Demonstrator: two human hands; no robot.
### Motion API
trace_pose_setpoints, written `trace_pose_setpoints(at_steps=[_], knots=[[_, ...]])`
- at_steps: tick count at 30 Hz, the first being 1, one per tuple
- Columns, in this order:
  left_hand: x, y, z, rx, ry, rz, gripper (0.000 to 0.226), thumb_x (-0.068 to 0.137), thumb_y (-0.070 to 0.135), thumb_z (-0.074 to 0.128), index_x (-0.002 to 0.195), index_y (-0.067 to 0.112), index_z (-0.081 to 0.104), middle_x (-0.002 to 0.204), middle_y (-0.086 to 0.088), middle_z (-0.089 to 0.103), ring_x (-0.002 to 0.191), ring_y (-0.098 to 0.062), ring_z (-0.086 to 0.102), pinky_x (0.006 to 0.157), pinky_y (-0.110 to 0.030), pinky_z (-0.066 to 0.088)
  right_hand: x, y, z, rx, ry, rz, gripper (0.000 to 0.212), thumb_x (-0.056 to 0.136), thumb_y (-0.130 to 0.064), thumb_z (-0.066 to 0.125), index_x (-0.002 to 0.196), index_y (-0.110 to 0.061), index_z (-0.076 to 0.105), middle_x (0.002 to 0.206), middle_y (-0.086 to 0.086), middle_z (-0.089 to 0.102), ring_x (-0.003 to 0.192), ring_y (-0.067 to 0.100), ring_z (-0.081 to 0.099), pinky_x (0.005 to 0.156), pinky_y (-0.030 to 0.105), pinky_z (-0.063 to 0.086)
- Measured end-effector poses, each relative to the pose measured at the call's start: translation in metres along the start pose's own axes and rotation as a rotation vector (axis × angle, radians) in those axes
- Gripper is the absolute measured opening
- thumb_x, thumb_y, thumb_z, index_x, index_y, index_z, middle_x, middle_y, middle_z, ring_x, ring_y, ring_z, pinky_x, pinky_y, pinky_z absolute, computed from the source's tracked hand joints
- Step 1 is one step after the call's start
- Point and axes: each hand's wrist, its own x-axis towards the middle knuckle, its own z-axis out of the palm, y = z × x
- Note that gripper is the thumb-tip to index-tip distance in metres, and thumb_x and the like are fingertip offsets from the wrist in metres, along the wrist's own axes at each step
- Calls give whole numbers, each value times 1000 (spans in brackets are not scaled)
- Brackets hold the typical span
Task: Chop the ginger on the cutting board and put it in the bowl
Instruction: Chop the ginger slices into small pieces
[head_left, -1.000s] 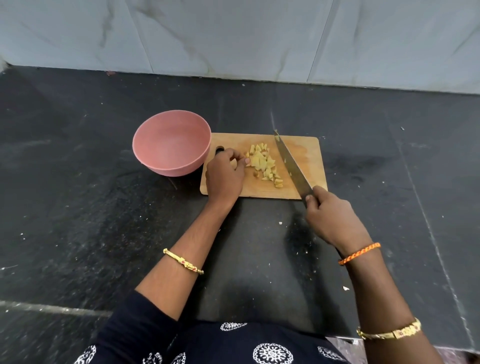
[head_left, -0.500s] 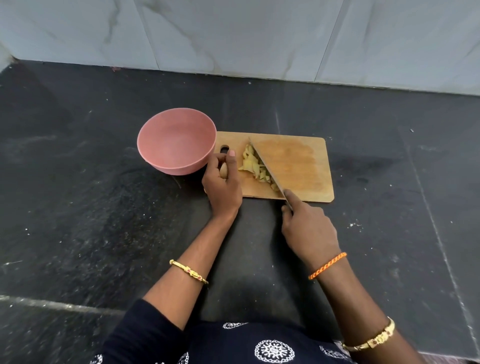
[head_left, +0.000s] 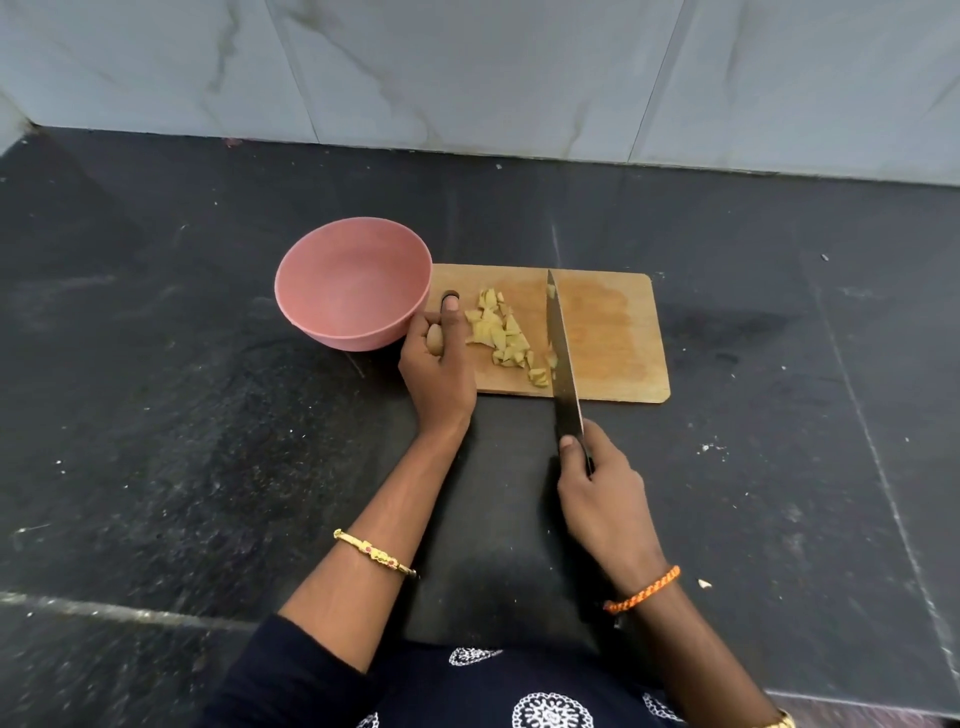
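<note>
- The ginger (head_left: 501, 335) lies in a loose heap of pale yellow chunks on the left half of the board (head_left: 613, 332), just right of the left hand (head_left: 439, 374).
- The chunks look light, firm and a bit moist; they would likely scatter if pushed fast, so sweeping them with the blade flat seems safer than pinching.
- The right hand (head_left: 602, 493) is clenched around the handle of the knife (head_left: 561, 358), forefinger near the blade's heel; the long dark blade lies across the board's middle, with a few bits at its left side.
- The left hand grips the board's left end, thumb by the hanging hole, steadying it.
- The board is flat wood, stained darker at the centre.
- The bowl (head_left: 353, 283) is pink, matte, round and deep, with no ginger in it, touching the board's left end.
- The counter (head_left: 156, 415) is dark speckled stone.
</note>
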Motion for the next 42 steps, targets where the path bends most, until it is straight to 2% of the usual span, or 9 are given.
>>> trace_pose_setpoints(at_steps=[6,12,14,20,25,29,32,35,42], knots=[[-1,3,-4,7,-58,-36,31,93,24,56,66,17,44,57,2,45,53,-9,40,54,-26,37,11,-8,31,125,-46,18,19,97,-28,37,86,-24,51,61,-2,51,59,21,52,61,46,50],[-2,2,-24,389,-436,107,29,70,18,78,73,10,50,71,4,55,66,-7,50,61,-22,44,29,-23,34,315,-92,87,17,97,-26,39,92,-26,54,63,0,48,45,12,45,36,22,37],[-2,7,-24,466,-523,184,35,65,21,82,73,11,50,74,8,52,67,-1,46,60,-14,37,34,-22,28,274,-94,71,17,96,-27,40,85,-26,54,64,0,49,49,14,45,37,24,36],[2,7,-18,633,-663,287,49,57,36,86,76,14,47,84,2,52,76,-12,45,62,-17,35,35,-10,10,197,-78,38,27,95,-27,41,79,-40,58,59,-11,51,53,10,47,47,27,36],[4,5,-17,685,-587,292,55,53,45,85,77,15,46,86,3,52,76,-14,48,64,-27,41,33,-9,3,196,-92,39,23,96,-26,41,84,-36,58,60,-8,50,48,9,45,42,24,37],[11,2,-22,651,-551,292,52,56,44,84,76,13,48,84,3,52,75,-14,49,67,-25,41,36,-7,3,141,-100,27,21,96,-29,42,87,-40,58,63,-11,52,56,10,48,53,28,42],[14,0,-22,678,-470,302,49,61,45,82,74,15,45,83,2,51,74,-12,46,66,-23,40,34,-10,4,58,-80,-25,23,96,-28,42,110,-36,59,78,-7,61,75,18,57,71,35,48],[11,-3,-19,646,-367,302,46,66,40,81,72,20,40,80,2,50,73,-12,45,63,-21,34,29,-16,6,-83,-42,-88,35,98,-25,41,132,-26,50,101,6,65,94,25,59,77,28,43],[8,-7,-20,510,-280,217,40,65,28,83,78,13,48,80,3,52,74,-9,43,66,-22,37,26,-23,18,-307,-17,-200,46,98,-28,37,144,-28,34,96,12,63,87,31,62,78,41,51]])
